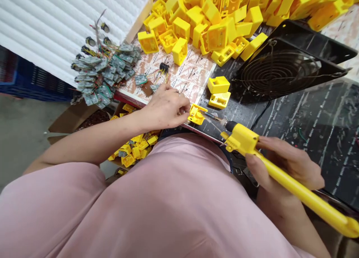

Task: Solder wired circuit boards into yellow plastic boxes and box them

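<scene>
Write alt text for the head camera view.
A left hand pins a small yellow plastic housing at the table edge while the right hand holds a yellow electric screwdriver, bit on it. Behind: heaped yellow housings, wired circuit boards.

Glossy yellow plastic housing (196, 114), smooth yellow plastic screwdriver (280, 175), black metal fan grille (277, 71), pink cloth lap (157, 205)

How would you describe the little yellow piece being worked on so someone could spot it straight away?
Start at the black fan grille lying on the table, then drop toward the table's near edge. There the left hand pinches a small yellow housing, with the tip of the yellow electric screwdriver, held in the right hand, against it. Unlike the two housings just beyond, it is the only one being held.
</scene>
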Motion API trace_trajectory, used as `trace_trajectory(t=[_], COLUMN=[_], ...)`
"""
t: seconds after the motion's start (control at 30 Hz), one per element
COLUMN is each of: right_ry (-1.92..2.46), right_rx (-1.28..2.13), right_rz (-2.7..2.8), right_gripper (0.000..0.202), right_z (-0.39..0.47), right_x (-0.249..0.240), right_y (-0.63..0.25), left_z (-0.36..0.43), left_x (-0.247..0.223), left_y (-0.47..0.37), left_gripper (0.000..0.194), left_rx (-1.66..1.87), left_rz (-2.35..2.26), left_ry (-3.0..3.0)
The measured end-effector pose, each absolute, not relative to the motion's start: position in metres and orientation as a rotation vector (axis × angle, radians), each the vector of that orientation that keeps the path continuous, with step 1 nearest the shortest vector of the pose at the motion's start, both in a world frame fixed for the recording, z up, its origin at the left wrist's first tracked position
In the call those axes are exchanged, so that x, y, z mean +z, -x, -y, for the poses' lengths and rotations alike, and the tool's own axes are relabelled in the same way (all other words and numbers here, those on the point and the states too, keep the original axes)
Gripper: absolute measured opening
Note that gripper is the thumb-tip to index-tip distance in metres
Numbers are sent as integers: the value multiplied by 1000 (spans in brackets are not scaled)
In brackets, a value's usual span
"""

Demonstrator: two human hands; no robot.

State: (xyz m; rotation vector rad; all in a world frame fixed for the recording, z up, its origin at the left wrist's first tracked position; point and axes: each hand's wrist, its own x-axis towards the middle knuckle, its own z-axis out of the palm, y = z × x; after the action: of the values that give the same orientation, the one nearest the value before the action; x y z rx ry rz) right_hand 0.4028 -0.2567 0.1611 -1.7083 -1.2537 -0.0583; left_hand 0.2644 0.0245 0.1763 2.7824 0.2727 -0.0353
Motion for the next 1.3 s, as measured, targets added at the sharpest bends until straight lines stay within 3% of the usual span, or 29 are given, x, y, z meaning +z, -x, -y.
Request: trace_trajectory(t=[0.07,0.2,0.27,0.57,0.83,0.97,1.13,1.3], right_ry=[1596,1603,1622,1554,1548,1621,1778,1853], right_rx=[-94,-116,-143,-71,-71,-65,4,41], right_rz=[1425,1552,1567,1744,1762,1757,1663,1616], right_gripper=[54,16,11,24,24,18,32,26], right_z=[251,238,234,233,231,234,251,256], right_x=[166,173,177,187,196,196,193,193], right_y=[-402,-402,-401,-405,-405,-405,-398,-400], left_z=[-24,-27,-28,-22,-13,-11,-15,-25], left_x=[180,189,193,206,216,215,208,195], left_y=[-269,-280,-284,-303,-309,-310,-311,-308], left_gripper=[20,17,15,8,14,12,9,10], left_rx=[-141,-355,-414,-599,-763,-734,-714,-478], left_rz=[-294,-255,-210,-192,-253,-270,-216,-124], left_ry=[-2819,-2842,-2852,-2962,-2999,-3010,-3017,-2959])
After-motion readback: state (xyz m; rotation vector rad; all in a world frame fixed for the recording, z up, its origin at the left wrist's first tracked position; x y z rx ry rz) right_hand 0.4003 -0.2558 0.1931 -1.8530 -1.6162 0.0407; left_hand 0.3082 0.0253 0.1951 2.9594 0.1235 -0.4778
